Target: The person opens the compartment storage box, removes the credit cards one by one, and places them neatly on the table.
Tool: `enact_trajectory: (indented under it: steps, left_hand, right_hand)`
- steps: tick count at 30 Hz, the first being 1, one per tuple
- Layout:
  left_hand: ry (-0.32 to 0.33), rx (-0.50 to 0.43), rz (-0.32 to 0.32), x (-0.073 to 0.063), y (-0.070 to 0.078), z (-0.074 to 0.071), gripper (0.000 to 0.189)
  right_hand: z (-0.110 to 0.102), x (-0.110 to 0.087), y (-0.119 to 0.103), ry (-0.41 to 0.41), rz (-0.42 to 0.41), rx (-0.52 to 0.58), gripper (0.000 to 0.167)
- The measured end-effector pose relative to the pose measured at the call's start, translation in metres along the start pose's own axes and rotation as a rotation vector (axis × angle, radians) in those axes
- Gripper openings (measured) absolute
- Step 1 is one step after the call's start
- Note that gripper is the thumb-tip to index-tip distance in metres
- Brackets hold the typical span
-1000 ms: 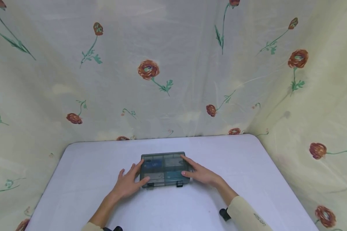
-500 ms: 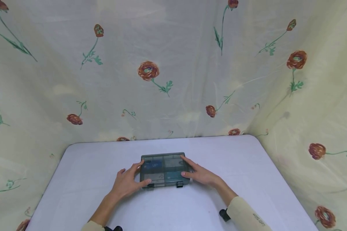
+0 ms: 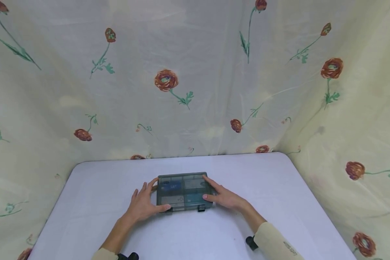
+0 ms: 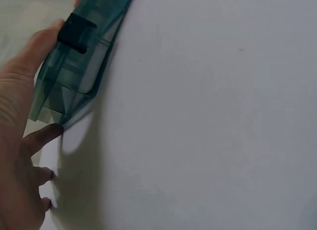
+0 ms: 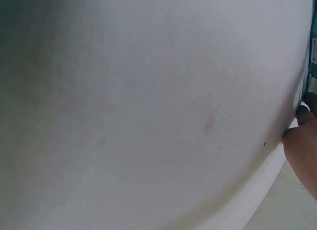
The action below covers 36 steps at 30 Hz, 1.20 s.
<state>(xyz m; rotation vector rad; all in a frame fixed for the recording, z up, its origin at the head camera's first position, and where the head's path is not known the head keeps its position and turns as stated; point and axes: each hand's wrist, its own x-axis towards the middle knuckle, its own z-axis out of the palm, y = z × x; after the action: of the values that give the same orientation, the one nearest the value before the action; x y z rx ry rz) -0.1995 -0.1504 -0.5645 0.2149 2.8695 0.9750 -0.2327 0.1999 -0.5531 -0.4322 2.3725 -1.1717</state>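
Observation:
A see-through teal-grey plastic compartment box (image 3: 183, 191) lies closed near the middle of the white table, its two dark latches facing the person. The left hand (image 3: 139, 206) holds its left end, thumb at the front edge by the left latch and index finger at the far left corner. In the left wrist view, the thumb presses beside the black latch (image 4: 75, 32) and another fingertip touches the box's lower corner. My right hand (image 3: 227, 196) grips the right end, thumb on the lid and index finger at the far right corner. Its other fingers are mostly hidden.
Through the lid show blue, teal and pale pieces in the compartments. The white table (image 3: 247, 169) has rounded far corners. Flower-patterned curtains (image 3: 195, 90) stand behind it and along both sides.
The left thumb has slid from the lid to the front edge by the latch, and the left fingers have shifted off the lid to the left side. The right hand keeps its place.

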Motion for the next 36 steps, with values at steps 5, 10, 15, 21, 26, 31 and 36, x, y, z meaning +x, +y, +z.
enact_trajectory:
  steps: [5,10,15,21,26,31,36]
  left_hand:
    - [-0.087,-0.023,-0.064,0.0013,0.0013,-0.0023,0.124]
    - [-0.153,-0.06,-0.098,0.0018,0.0033,-0.0026,0.123]
    - [-0.175,-0.082,-0.098,0.0034,0.0055,-0.0037,0.124]
    - [-0.17,-0.092,-0.093,0.0037,0.0054,-0.0009,0.126]
    - [-0.159,-0.088,-0.087,0.0043,0.0049,0.0017,0.126]
    - [-0.168,-0.091,-0.083,0.0045,0.0051,0.0013,0.126]
    - [-0.187,-0.099,-0.091,0.0036,0.0055,-0.0004,0.128]
  right_hand:
    - [0.0011,-0.0016,-0.0033,0.006,0.035,-0.04,0.084]
    - [0.0015,-0.002,-0.0026,0.002,0.068,-0.06,0.088]
    - [0.0012,-0.0013,-0.0018,-0.006,0.082,-0.055,0.094]
    - [0.0006,-0.0016,-0.0024,-0.013,0.094,-0.054,0.095]
    - [-0.0003,-0.0017,-0.0028,-0.015,0.088,-0.047,0.096]
    - [0.0003,-0.002,-0.0013,-0.014,0.087,-0.045,0.096]
    - [0.0009,-0.0018,-0.0006,-0.011,0.091,-0.043,0.097]
